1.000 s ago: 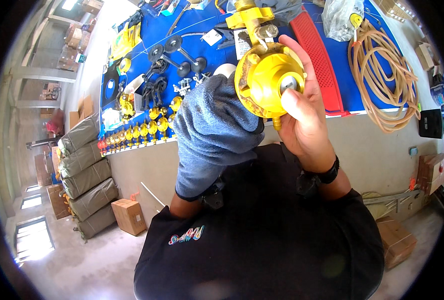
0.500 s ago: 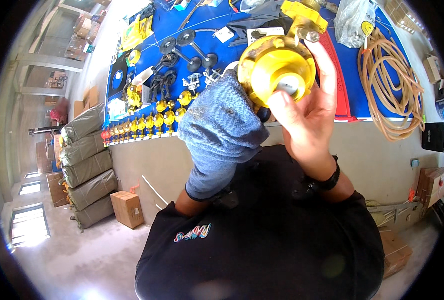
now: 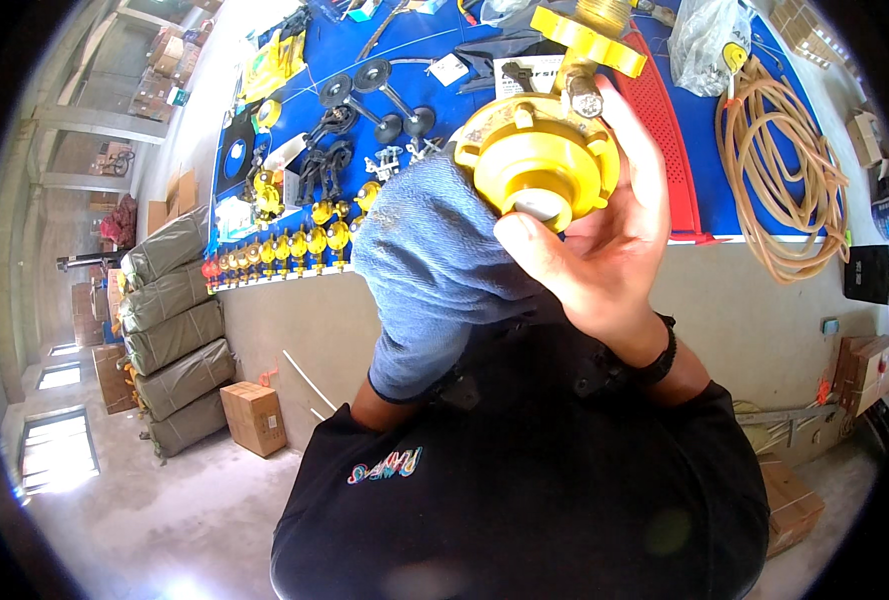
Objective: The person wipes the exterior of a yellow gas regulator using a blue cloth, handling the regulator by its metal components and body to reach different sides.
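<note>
My right hand [image 3: 595, 250] is closed on a yellow, regulator-like fitting [image 3: 525, 160], its thumb on the lower rim beside a pale metal centre. The fitting has a large upper knob [image 3: 590, 40] and a dulled metal side nut [image 3: 585, 98], with grime along its top. My left hand [image 3: 415, 260] is covered by a blue cloth [image 3: 425, 230] held up against the fitting's left side; its fingers are hidden. Behind them, a row of smaller yellow regulators [image 3: 285, 250] lines the near edge of the blue table [image 3: 385, 170].
Black dumbbell-shaped parts [image 3: 385, 105], silver clamps [image 3: 385, 162], a red perforated strip [image 3: 665, 150], a plastic bag [image 3: 705, 50] and coiled tan hose [image 3: 775, 180] lie on the table. Wrapped bundles [image 3: 170, 330] and cardboard boxes [image 3: 255, 420] stand at left.
The fitting has tipped so its centre faces lower, its knob first shifting right, then slightly back left. My right thumb has moved down and left; the cloth-covered hand stays against the fitting.
</note>
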`<state>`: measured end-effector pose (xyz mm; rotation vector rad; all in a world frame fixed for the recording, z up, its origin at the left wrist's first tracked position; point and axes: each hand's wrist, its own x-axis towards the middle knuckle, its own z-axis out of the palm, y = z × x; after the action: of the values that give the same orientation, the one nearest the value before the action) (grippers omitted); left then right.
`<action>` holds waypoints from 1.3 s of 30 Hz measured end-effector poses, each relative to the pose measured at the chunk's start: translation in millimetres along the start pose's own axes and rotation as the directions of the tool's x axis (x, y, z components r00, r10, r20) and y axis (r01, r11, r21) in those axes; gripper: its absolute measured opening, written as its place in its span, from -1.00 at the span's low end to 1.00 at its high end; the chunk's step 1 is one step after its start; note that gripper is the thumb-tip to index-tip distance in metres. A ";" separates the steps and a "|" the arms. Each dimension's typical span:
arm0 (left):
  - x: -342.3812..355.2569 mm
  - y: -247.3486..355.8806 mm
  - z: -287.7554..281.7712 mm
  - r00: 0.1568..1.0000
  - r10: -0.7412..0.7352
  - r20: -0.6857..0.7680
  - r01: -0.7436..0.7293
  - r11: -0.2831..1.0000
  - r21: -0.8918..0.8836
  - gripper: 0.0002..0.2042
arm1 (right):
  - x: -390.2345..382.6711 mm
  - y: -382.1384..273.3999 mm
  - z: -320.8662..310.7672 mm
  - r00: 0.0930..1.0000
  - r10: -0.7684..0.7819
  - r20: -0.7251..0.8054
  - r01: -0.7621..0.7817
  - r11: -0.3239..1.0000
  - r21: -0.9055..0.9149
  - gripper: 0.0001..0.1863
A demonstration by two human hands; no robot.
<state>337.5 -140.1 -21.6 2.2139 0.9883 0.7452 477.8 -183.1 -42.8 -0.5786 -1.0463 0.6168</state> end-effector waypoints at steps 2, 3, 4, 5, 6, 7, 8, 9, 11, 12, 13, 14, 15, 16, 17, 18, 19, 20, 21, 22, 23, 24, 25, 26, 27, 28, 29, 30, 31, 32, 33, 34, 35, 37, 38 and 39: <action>2.5 -1.6 1.6 0.997 0.073 -0.017 -0.071 0.995 0.063 -0.45 | 0.3 0.6 -0.5 1.000 0.001 -0.017 -0.001 1.000 0.013 -0.04; 2.9 -2.3 2.9 0.994 0.104 -0.027 -0.100 0.990 0.100 -0.48 | 0.1 0.8 -0.4 1.000 0.002 -0.026 -0.001 1.000 0.019 -0.04; 1.1 -4.4 6.3 0.992 0.121 -0.042 -0.114 0.982 0.149 -0.54 | -0.4 1.7 -0.4 1.000 -0.001 -0.024 0.001 1.000 0.026 -0.04; 0.3 -10.3 8.9 0.986 0.160 -0.050 -0.150 0.975 0.165 -0.56 | -1.3 2.3 -0.5 1.000 0.007 -0.019 -0.006 0.999 0.032 -0.04; -0.2 -15.9 11.5 0.978 0.200 -0.057 -0.187 0.965 0.182 -0.59 | -1.7 2.9 -1.2 1.000 0.013 -0.016 -0.012 0.999 0.038 -0.05; 3.2 -24.5 13.9 0.964 0.260 -0.058 -0.248 0.954 0.168 -0.59 | -1.7 3.1 -1.4 1.000 0.019 -0.012 -0.018 0.999 0.044 -0.05; 3.5 -25.9 13.1 0.964 0.258 -0.056 -0.248 0.958 0.142 -0.59 | -1.2 2.6 -0.8 1.000 0.014 -0.015 -0.013 0.999 0.045 -0.04; 4.3 -26.3 12.5 0.966 0.254 -0.055 -0.247 0.962 0.114 -0.59 | -1.4 2.6 0.1 1.000 0.012 -0.014 -0.011 0.999 0.044 -0.04; 5.5 -4.6 2.6 0.991 0.126 -0.038 -0.124 0.992 0.032 -0.57 | -2.5 2.1 1.2 1.000 0.010 -0.009 -0.010 1.000 0.029 -0.04; 2.6 0.2 2.8 0.999 0.013 -0.033 -0.014 0.999 -0.046 -0.52 | -2.0 0.2 2.1 1.000 0.011 -0.004 -0.011 1.000 0.021 -0.03; 0.7 -4.2 3.9 1.000 -0.027 -0.016 0.026 0.998 -0.062 -0.51 | -1.5 -1.0 2.6 1.000 0.011 0.002 -0.011 1.000 0.013 -0.03; -2.7 -13.0 6.7 0.998 -0.066 0.003 0.066 0.995 -0.076 -0.50 | -1.3 -1.3 2.9 1.000 0.010 -0.009 -0.010 1.000 0.010 -0.03; -2.2 -15.8 6.9 0.998 -0.050 0.023 0.052 0.996 -0.073 -0.50 | -1.7 -0.5 3.2 1.000 0.010 -0.020 -0.010 1.000 0.005 -0.03; -1.5 -18.3 7.2 0.998 -0.034 0.044 0.037 0.997 -0.071 -0.50 | -1.8 -0.1 3.4 1.000 0.009 -0.030 -0.009 1.000 0.001 -0.04; -1.9 -18.5 7.0 0.998 -0.025 0.055 0.029 0.996 -0.079 -0.50 | -1.0 -0.2 2.1 1.000 0.019 -0.021 -0.019 1.000 0.009 -0.05; -1.8 -18.3 6.8 0.998 -0.019 0.063 0.024 0.996 -0.090 -0.50 | -0.2 -0.3 -0.5 0.999 0.030 -0.013 -0.030 0.999 0.015 -0.06; -1.7 -18.2 7.4 0.998 -0.017 0.067 0.024 0.994 -0.103 -0.50 | 0.0 -0.3 -1.8 0.999 0.041 -0.005 -0.041 0.999 0.021 -0.07; -2.3 -17.1 7.6 0.997 -0.019 0.071 0.027 0.993 -0.111 -0.50 | -0.8 0.6 -1.0 0.999 0.047 -0.021 -0.046 0.998 0.041 -0.09; -2.7 -17.1 6.9 0.997 -0.018 0.071 0.026 0.993 -0.117 -0.50 | -1.0 1.3 -0.8 0.999 0.046 -0.020 -0.045 0.998 0.047 -0.08; -2.5 -17.6 8.2 0.997 -0.019 0.070 0.027 0.992 -0.121 -0.50 | -1.3 2.1 -0.7 0.999 0.046 -0.019 -0.045 0.998 0.054 -0.08; -2.8 -18.0 8.6 0.997 -0.018 0.069 0.027 0.992 -0.124 -0.50 | -1.6 2.4 -0.5 0.999 0.046 -0.018 -0.045 0.997 0.060 -0.07; -3.1 -17.8 8.8 0.998 -0.017 0.067 0.025 0.992 -0.127 -0.50 | -1.9 1.5 0.2 0.998 0.058 -0.011 -0.058 0.997 0.060 -0.07; -3.7 -17.4 9.4 0.998 -0.017 0.066 0.025 0.992 -0.126 -0.50 | -2.5 -0.1 1.1 0.997 0.071 -0.004 -0.070 0.996 0.060 -0.06; -4.2 -17.0 9.1 0.998 -0.018 0.060 0.025 0.992 -0.124 -0.50 | -2.8 -1.3 1.6 0.997 0.083 0.003 -0.083 0.995 0.060 -0.05; -5.5 -16.1 8.4 0.998 -0.019 0.055 0.026 0.992 -0.123 -0.50 | -2.9 -2.1 1.6 0.996 0.089 0.014 -0.090 0.994 0.064 -0.05; -6.2 -15.7 8.3 0.999 -0.018 0.047 0.023 0.992 -0.122 -0.50 | -3.0 -2.9 1.4 0.995 0.095 0.025 -0.097 0.993 0.068 -0.04; -7.9 -15.8 7.8 0.999 -0.021 0.035 0.025 0.993 -0.119 -0.50 | -3.3 -3.7 1.2 0.994 0.101 0.037 -0.103 0.992 0.072 -0.04; -8.8 -15.1 6.8 0.999 -0.025 0.023 0.028 0.993 -0.114 -0.50 | -2.9 -4.2 0.9 0.994 0.096 0.042 -0.099 0.993 0.062 -0.04; -10.4 -15.3 5.4 0.999 -0.031 0.007 0.032 0.994 -0.105 -0.50 | -2.5 -4.6 0.4 0.995 0.092 0.047 -0.094 0.994 0.052 -0.04; -11.5 -15.4 5.0 0.999 -0.037 -0.011 0.036 0.995 -0.094 -0.50 | -2.2 -4.8 -0.2 0.995 0.087 0.052 -0.090 0.995 0.041 -0.04; -12.6 -16.4 4.4 0.999 -0.040 -0.028 0.038 0.996 -0.087 -0.50 | -2.7 -4.8 -1.0 0.994 0.098 0.056 -0.101 0.994 0.051 -0.04; -13.9 -17.8 4.4 0.998 -0.042 -0.044 0.038 0.996 -0.081 -0.50 | -3.3 -4.7 -2.0 0.992 0.109 0.060 -0.113 0.992 0.061 -0.04; -15.6 -19.5 4.1 0.998 -0.044 -0.055 0.040 0.996 -0.076 -0.50 | -3.6 -4.6 -3.1 0.991 0.120 0.064 -0.124 0.990 0.071 -0.04; -17.1 -22.3 4.6 0.997 -0.047 -0.068 0.042 0.997 -0.070 -0.50 | -2.1 -5.4 -8.7 0.992 0.093 0.085 -0.097 0.994 0.047 -0.02; -17.9 -24.6 3.2 0.996 -0.049 -0.071 0.044 0.997 -0.068 -0.50 | -1.1 -5.5 -10.9 0.992 0.079 0.094 -0.082 0.996 0.034 -0.01; -19.6 -26.7 2.9 0.996 -0.056 -0.074 0.052 0.997 -0.064 -0.50 | -0.8 -5.8 -12.2 0.991 0.100 0.085 -0.108 0.990 0.094 0.00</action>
<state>316.3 -141.7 -47.2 2.1107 1.0435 0.8292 489.7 -189.4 -44.0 -0.5282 -1.0587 0.7847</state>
